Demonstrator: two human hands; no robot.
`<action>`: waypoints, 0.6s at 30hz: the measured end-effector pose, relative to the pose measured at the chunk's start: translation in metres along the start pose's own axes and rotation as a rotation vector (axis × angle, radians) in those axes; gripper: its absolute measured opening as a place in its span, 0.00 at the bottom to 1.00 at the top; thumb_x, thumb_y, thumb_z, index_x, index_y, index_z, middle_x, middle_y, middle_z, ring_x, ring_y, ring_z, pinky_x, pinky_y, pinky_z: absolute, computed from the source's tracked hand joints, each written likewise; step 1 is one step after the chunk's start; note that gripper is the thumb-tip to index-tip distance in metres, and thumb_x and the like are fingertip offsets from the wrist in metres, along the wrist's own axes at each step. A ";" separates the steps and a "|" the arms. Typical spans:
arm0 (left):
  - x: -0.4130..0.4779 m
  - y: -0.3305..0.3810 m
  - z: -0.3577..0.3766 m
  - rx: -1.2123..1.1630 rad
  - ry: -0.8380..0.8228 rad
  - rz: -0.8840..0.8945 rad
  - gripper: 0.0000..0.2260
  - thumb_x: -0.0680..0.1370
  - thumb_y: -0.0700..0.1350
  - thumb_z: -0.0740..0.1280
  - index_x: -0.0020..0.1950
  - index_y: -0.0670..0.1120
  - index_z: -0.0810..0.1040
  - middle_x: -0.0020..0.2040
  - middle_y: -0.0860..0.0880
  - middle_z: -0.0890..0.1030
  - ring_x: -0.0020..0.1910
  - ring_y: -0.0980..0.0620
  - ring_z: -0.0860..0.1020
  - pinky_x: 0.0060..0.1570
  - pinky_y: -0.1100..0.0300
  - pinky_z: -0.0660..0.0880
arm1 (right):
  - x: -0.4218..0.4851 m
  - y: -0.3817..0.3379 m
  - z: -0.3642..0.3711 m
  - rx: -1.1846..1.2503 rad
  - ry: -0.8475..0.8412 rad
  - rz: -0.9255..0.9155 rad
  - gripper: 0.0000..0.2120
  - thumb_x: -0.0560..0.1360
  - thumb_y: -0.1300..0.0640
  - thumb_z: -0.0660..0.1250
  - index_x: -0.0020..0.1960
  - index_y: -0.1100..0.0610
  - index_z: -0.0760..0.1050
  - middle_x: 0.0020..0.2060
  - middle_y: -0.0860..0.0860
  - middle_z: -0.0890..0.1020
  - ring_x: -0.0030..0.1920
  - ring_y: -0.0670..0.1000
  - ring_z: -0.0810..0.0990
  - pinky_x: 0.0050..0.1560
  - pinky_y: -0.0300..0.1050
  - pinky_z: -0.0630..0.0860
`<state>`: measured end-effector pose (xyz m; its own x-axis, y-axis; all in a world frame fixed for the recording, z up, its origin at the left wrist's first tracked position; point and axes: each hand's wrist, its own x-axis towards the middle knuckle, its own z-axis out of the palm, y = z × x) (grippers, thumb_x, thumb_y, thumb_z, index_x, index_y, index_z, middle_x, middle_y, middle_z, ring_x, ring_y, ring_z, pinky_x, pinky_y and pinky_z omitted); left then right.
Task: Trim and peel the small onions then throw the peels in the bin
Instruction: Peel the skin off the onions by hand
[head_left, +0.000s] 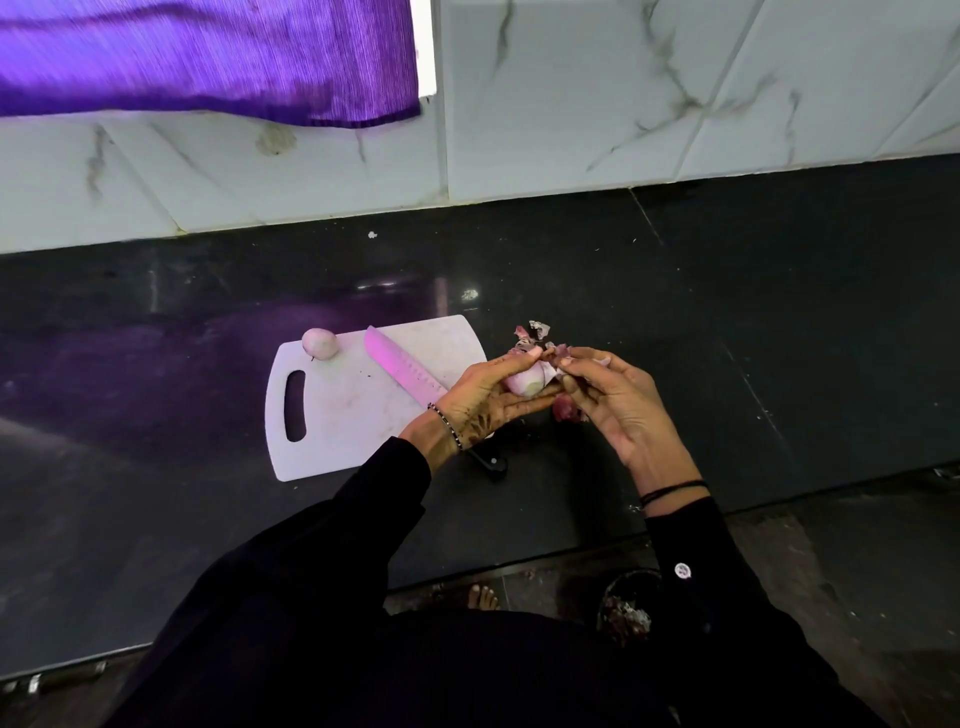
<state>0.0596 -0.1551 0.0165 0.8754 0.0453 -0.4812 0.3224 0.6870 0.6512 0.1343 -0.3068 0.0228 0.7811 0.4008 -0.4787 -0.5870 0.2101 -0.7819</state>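
Over the dark counter (675, 312), just right of the cutting board (337, 410), I watch the left hand (488, 395) grip a small onion (523, 383) between thumb and fingers. Its long axis lies left to right, cut end toward the right hand (618, 400), which pinches a loose peel (560, 353).

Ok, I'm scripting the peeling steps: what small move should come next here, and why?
Probably the right hand pulls away to strip skin off the onion: the left hand grips it, its end looks trimmed, the right pinches a loose flap, and the knife lies on the board.
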 end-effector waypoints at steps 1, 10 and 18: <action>-0.001 0.001 0.000 -0.014 -0.006 -0.008 0.11 0.80 0.44 0.66 0.60 0.40 0.79 0.58 0.39 0.82 0.54 0.44 0.83 0.53 0.54 0.81 | 0.000 -0.001 0.000 -0.004 -0.004 0.003 0.11 0.73 0.71 0.73 0.55 0.65 0.81 0.47 0.57 0.88 0.46 0.48 0.87 0.50 0.39 0.83; 0.002 0.003 -0.001 -0.123 0.078 -0.021 0.17 0.79 0.43 0.67 0.66 0.37 0.75 0.58 0.35 0.81 0.53 0.40 0.83 0.51 0.51 0.82 | 0.006 0.002 -0.007 -0.427 0.207 -0.254 0.07 0.74 0.63 0.75 0.51 0.56 0.82 0.46 0.53 0.87 0.45 0.47 0.87 0.46 0.41 0.84; 0.005 0.001 0.001 -0.126 0.116 -0.004 0.17 0.80 0.45 0.65 0.65 0.37 0.75 0.56 0.37 0.82 0.47 0.44 0.85 0.42 0.55 0.83 | 0.023 0.006 -0.014 -1.008 0.176 -0.426 0.07 0.76 0.54 0.73 0.54 0.51 0.82 0.47 0.43 0.84 0.48 0.37 0.81 0.46 0.28 0.75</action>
<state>0.0649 -0.1550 0.0156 0.8246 0.1211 -0.5527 0.2715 0.7724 0.5742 0.1515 -0.3089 0.0017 0.9442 0.3192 -0.0809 0.1165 -0.5537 -0.8246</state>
